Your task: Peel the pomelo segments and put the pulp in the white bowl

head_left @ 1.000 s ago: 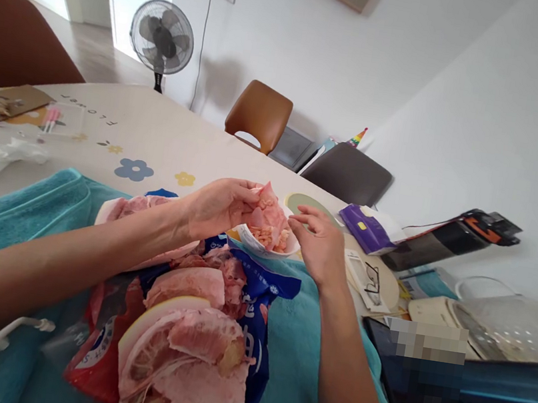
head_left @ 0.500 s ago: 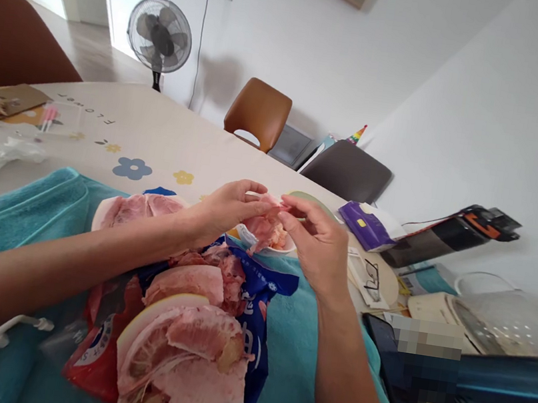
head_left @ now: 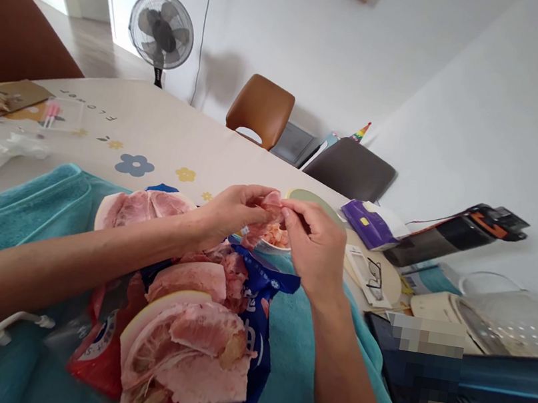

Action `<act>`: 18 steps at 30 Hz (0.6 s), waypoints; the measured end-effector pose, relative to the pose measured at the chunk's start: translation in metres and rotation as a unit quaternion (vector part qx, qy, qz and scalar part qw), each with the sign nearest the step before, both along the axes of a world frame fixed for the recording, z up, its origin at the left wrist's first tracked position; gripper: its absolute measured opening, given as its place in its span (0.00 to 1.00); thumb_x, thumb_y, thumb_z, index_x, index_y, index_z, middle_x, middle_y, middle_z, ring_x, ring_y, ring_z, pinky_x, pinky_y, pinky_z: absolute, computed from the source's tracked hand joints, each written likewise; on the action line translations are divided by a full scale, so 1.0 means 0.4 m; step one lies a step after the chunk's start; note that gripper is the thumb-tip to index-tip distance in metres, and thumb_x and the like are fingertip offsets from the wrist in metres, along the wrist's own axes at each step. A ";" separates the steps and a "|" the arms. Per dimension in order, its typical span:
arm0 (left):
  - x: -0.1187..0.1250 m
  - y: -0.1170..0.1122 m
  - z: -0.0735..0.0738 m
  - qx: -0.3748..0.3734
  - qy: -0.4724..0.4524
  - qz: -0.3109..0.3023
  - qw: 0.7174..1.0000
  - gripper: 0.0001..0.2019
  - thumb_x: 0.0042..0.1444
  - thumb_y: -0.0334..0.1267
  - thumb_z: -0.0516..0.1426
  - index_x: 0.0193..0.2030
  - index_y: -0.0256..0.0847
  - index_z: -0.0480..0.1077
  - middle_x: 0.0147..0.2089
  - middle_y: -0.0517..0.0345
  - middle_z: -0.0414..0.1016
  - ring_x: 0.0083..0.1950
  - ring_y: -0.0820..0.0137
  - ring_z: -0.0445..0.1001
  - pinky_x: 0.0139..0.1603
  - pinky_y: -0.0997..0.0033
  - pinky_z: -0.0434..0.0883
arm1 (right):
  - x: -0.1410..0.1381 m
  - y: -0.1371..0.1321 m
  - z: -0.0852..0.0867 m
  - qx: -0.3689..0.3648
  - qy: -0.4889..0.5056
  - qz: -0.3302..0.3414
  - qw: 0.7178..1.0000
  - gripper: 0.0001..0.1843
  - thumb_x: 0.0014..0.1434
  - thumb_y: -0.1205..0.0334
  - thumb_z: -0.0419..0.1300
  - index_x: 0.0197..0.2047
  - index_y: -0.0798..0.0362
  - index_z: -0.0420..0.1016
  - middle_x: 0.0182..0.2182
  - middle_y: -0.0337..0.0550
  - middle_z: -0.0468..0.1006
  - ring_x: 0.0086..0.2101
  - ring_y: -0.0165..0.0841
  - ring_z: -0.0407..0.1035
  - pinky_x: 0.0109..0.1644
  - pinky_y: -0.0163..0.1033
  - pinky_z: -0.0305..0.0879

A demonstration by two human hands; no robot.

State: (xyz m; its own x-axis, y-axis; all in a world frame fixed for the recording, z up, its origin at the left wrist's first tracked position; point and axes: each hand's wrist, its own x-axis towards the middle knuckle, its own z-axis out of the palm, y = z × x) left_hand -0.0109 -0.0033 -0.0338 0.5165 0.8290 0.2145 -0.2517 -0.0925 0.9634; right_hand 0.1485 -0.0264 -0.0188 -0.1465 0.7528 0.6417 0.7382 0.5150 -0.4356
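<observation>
One segment (head_left: 274, 210): hanging at eleven o'clock over the bowl (head_left: 274, 250).
Left hand (head_left: 230, 215): clamping it, thumb to fingers.
Right hand (head_left: 317, 246): pinching it too; standing clear a second ago, so work is going two-handed.

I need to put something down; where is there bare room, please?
Tablecloth between the blue flower print and the tan chair; a strip of turquoise towel between the blue bag and right forearm. It is crowded around the bowl, purple pack and glasses.
</observation>
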 end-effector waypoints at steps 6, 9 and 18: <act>-0.004 -0.006 0.015 0.011 0.014 0.033 0.999 0.08 0.57 0.37 0.57 0.29 0.40 0.63 0.22 0.65 0.58 0.23 0.78 0.59 0.26 0.76 0.59 | 0.006 0.007 -0.016 0.066 -0.093 -0.004 0.993 0.12 0.65 0.65 0.52 0.44 0.50 0.78 0.40 0.47 0.80 0.41 0.36 0.74 0.47 0.43 0.70; -0.004 -0.011 0.026 0.015 0.050 0.056 0.997 0.11 0.58 0.39 0.56 0.26 0.40 0.61 0.22 0.66 0.56 0.23 0.78 0.56 0.25 0.77 0.56 | 0.004 0.009 -0.024 0.078 -0.133 -0.017 0.988 0.14 0.67 0.63 0.50 0.45 0.50 0.77 0.39 0.50 0.78 0.41 0.38 0.73 0.46 0.44 0.69; 0.001 -0.016 0.031 -0.012 0.126 0.047 0.991 0.05 0.54 0.36 0.55 0.30 0.39 0.69 0.26 0.63 0.67 0.24 0.77 0.65 0.25 0.76 0.61 | 0.013 0.007 -0.011 0.016 -0.128 -0.015 0.992 0.09 0.60 0.65 0.53 0.31 0.51 0.72 0.28 0.42 0.76 0.27 0.32 0.66 0.32 0.38 0.60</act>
State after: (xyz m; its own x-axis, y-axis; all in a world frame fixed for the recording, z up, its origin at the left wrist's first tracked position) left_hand -0.0104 -0.0098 -0.0212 0.4711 0.8794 0.0683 0.0064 -0.0809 0.9967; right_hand 0.1535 -0.0237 -0.0231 -0.2850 0.7396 0.6097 0.8379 0.5011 -0.2162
